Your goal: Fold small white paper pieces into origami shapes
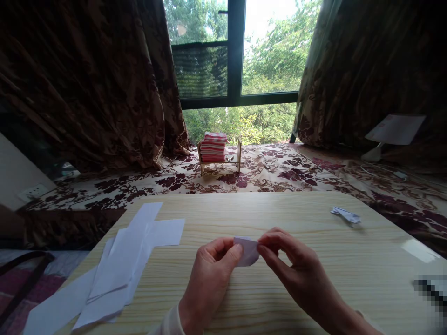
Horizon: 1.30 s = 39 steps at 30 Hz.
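Observation:
Between my two hands, a little above the table, is a small folded piece of white paper (248,253). My left hand (214,270) pinches its left side, thumb in front and fingers behind. The right edge of the paper is pinched between thumb and forefinger of my right hand (291,258). Loose white paper strips (117,265) lie overlapping on the table to the left. Toward the far right of the table rests a small folded paper piece (346,215).
The pale wooden table (244,209) has rounded far corners. Behind it, a flowered cloth (272,172) covers the window ledge, with a small rack (239,156) of folded red-and-white cloths (213,148). A white lamp (396,129) stands at the right. A blurred dark object (433,293) is at the right edge.

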{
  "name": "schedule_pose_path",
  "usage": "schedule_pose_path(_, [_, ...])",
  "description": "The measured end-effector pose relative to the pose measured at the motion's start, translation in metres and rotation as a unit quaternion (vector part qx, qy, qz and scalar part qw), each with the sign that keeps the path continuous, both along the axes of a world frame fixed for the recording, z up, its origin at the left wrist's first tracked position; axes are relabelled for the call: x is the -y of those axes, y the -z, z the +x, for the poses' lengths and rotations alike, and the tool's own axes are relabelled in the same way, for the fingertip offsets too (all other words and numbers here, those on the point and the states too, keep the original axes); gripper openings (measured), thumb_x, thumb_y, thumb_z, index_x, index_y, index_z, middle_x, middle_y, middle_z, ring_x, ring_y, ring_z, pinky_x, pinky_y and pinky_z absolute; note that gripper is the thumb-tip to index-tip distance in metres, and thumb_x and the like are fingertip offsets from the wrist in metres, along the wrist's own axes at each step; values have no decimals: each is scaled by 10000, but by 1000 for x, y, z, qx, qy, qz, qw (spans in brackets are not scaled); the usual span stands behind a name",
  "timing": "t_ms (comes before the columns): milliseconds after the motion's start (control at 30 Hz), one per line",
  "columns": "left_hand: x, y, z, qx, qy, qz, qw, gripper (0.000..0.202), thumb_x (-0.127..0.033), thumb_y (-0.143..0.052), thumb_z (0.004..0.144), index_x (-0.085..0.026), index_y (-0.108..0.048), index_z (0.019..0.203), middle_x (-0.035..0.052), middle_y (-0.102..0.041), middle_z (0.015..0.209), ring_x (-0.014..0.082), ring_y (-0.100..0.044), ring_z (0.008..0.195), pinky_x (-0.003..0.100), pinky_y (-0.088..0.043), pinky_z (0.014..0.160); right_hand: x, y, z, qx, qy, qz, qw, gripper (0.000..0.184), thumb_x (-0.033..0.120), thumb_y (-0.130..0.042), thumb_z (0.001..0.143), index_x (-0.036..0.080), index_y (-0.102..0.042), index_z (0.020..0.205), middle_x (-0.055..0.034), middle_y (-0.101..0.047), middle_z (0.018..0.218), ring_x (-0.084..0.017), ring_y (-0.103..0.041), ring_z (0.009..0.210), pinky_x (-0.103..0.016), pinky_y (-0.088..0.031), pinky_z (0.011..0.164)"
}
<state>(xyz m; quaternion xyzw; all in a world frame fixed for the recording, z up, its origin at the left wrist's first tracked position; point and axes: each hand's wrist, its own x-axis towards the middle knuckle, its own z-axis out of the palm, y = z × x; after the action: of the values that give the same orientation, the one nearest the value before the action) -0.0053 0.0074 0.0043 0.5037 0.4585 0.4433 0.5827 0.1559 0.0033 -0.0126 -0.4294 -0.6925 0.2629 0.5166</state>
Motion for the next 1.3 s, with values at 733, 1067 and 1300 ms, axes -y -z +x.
schedule_pose_path(733, [4,-7,3,-74,15,20,997,256,-264,-523,771,-147,-550,546,-29,-477,560,103,-408,576,207,-336,531,6,-1,1,166,-25,192,967,348,34,-536,834,249,-585,1103,-25,-533,769,-145,-480,668,-257,-395,548])
schedule_pose_path(1067, [3,-7,3,-77,21,8,997,248,-268,-531,763,-148,-575,551,-30,-448,540,107,-384,569,207,-317,518,8,-7,3,236,-9,235,943,348,45,-500,843,237,-588,1119,-32,-555,746,-151,-470,642,-269,-389,560])
schedule_pose_path(1300, [4,-10,3,-55,11,-2,998,287,-273,-514,765,-165,-486,500,-39,-358,537,106,-330,576,218,-301,532,8,-3,9,299,-6,270,915,255,65,-502,863,183,-581,1075,-61,-602,806,-171,-501,705,-305,-412,621])
